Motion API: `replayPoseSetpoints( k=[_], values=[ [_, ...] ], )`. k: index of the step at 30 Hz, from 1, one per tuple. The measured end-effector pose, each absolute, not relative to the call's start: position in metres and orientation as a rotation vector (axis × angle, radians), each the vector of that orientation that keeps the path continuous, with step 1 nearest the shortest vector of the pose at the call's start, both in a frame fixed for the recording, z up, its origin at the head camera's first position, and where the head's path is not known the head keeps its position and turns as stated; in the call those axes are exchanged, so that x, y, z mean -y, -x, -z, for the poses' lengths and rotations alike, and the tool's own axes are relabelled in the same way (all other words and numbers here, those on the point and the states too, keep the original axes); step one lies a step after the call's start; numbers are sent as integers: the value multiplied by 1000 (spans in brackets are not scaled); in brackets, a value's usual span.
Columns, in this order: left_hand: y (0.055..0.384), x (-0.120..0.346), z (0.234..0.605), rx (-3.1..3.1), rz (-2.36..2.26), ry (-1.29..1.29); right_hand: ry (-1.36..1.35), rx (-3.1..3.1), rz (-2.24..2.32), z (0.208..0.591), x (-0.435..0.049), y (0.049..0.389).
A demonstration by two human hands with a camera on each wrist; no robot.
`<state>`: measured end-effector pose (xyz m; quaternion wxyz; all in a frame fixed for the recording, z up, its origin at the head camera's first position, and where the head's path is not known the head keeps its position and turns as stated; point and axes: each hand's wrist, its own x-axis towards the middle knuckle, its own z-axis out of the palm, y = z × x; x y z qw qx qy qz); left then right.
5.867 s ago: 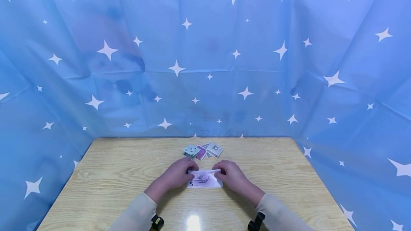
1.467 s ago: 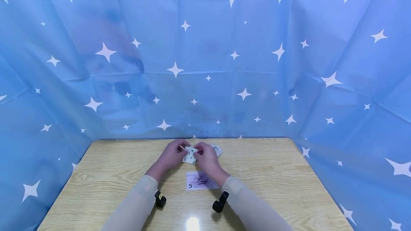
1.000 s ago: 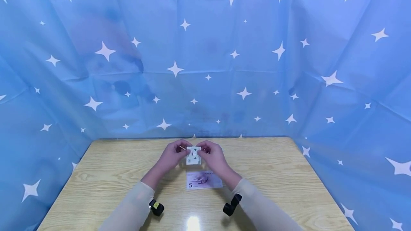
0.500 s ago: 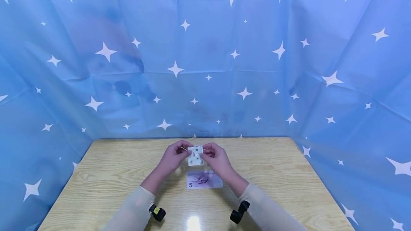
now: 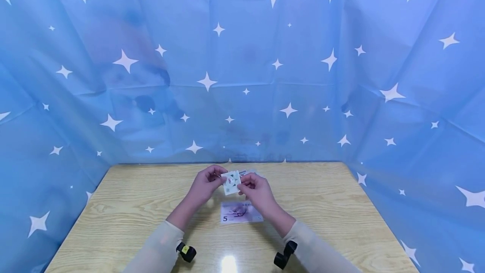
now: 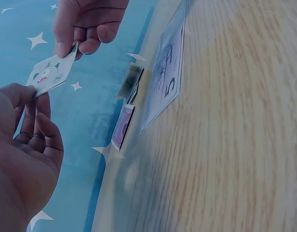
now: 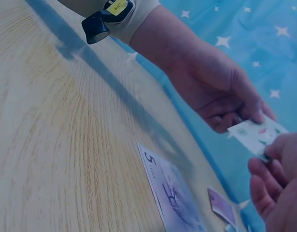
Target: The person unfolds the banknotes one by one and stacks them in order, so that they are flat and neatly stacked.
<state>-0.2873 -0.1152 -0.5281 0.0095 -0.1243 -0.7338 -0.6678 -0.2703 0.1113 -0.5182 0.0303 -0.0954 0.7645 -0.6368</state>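
Between my two hands, raised above the far part of the table, is a small folded banknote (image 5: 231,182), whitish with green and red print. My left hand (image 5: 206,185) pinches its left edge between thumb and fingers. The right hand (image 5: 260,193) has thumb and fingers at the lower right edge, pinching it in the right wrist view too. Nearer to me a purple banknote (image 5: 238,213) marked 5 lies flat and unfolded on the table, below the hands. In the left wrist view a folded purple note (image 6: 122,126) and a dark greenish folded note (image 6: 131,81) lie beyond it.
The wood-grain table (image 5: 144,214) reaches back to a blue curtain (image 5: 242,96) with white stars. More folded notes (image 5: 250,172) sit partly hidden behind the right hand. Black cameras (image 5: 186,252) are strapped on both wrists.
Both hands have left the flat purple note and lifted a folded note from the pile at the back. Lately the note turned slightly, and the right hand slid towards its lower right corner.
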Motion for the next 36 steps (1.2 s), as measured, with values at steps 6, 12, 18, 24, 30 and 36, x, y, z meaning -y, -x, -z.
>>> replayPoseSetpoints(
  k=[6,12,18,24,30,36],
  values=[
    [284,115,527,2279,2117,392,322,-2356,1983,514,-115,272],
    [278,111,530,2316,2115,443,325,-2390,1983,511,-122,279],
    [273,109,535,2389,2070,534,351,-2388,1984,506,-125,279],
    [274,107,536,2423,2023,561,371,-2404,1924,503,-127,279],
    [275,103,529,2409,1974,555,499,-2420,1823,505,-131,278],
    [273,98,525,2417,1961,560,594,-2420,1790,506,-132,277]
  ],
)
